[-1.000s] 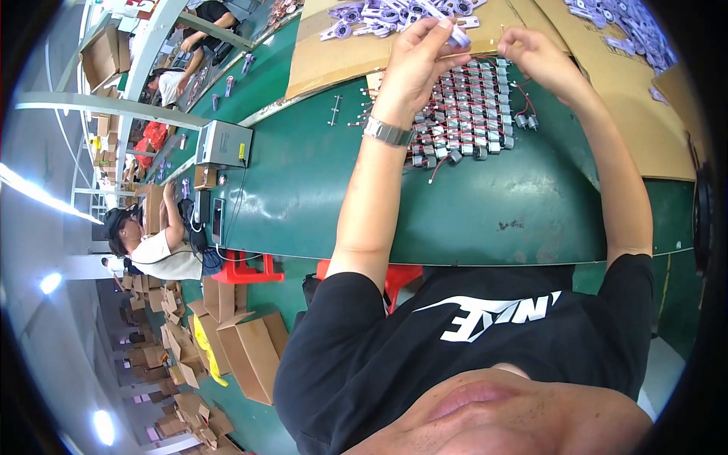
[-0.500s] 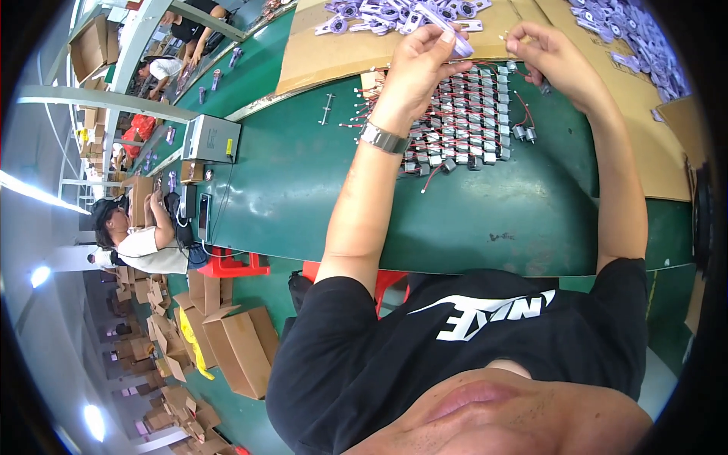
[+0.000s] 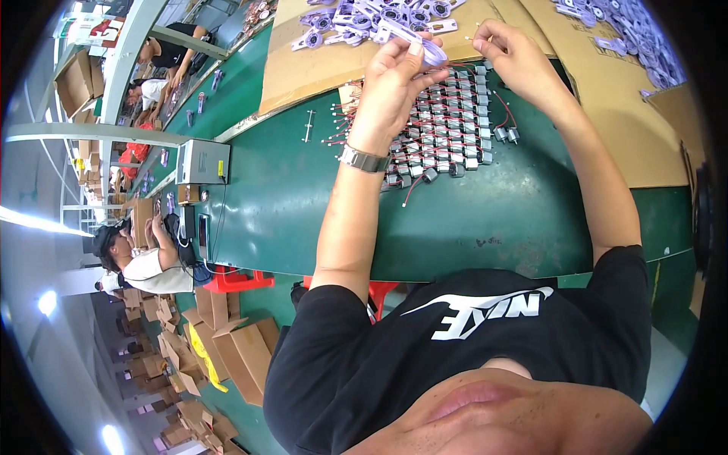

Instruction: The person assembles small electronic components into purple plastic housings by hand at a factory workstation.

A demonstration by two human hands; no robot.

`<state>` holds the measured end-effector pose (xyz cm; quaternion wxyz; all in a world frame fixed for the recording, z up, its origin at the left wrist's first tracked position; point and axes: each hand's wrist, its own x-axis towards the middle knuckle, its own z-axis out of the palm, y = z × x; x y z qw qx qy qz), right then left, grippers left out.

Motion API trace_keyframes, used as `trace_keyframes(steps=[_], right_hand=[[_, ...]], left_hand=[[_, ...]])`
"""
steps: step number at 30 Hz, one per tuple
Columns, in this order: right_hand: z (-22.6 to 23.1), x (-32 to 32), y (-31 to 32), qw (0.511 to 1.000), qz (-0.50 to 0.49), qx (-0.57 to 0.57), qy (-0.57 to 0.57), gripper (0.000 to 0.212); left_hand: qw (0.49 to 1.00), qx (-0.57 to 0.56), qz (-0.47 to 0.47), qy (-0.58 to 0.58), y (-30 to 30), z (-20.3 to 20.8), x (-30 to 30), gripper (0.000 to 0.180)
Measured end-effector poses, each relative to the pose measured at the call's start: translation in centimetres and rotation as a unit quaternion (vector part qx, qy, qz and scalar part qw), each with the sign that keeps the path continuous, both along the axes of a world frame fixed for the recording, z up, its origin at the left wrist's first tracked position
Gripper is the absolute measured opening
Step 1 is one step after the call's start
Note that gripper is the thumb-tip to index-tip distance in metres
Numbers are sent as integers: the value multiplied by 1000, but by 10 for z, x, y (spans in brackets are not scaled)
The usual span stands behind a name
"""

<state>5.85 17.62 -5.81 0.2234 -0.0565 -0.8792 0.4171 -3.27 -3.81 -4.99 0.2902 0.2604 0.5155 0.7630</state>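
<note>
Your bare left forearm and right forearm reach forward. Your left hand grips between thumb and fingers; your right hand, near it, pinches with fingers curled.

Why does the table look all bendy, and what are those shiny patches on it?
In the head view, the fisheye lens makes the green table look curved; there too, the patches look like glare, probably lamplight; also in the head view, the strip lamp glows plain white.

purple parts: cut off | white bit, right hand: too small
</note>
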Motion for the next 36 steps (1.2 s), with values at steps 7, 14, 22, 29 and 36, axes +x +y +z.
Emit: trace_keyframes(steps=[7,14,22,29,36], right_hand=[[43,19,-26,997,-3,-44,57,16],[66,40,-49,989,14,-29,148,14],[49,32,-53,950,-16,79,303,7],[62,47,-64,970,-25,82,230,9],[29,34,-61,946,-63,130,290,16]], left_hand=[[998,59,-20,-10,-3,3,-1,47],[992,87,-86,-40,-2,12,4,44],[988,100,-115,-32,4,15,15,50],[992,86,-95,-16,7,16,23,43],[995,51,-60,54,9,21,30,37]])
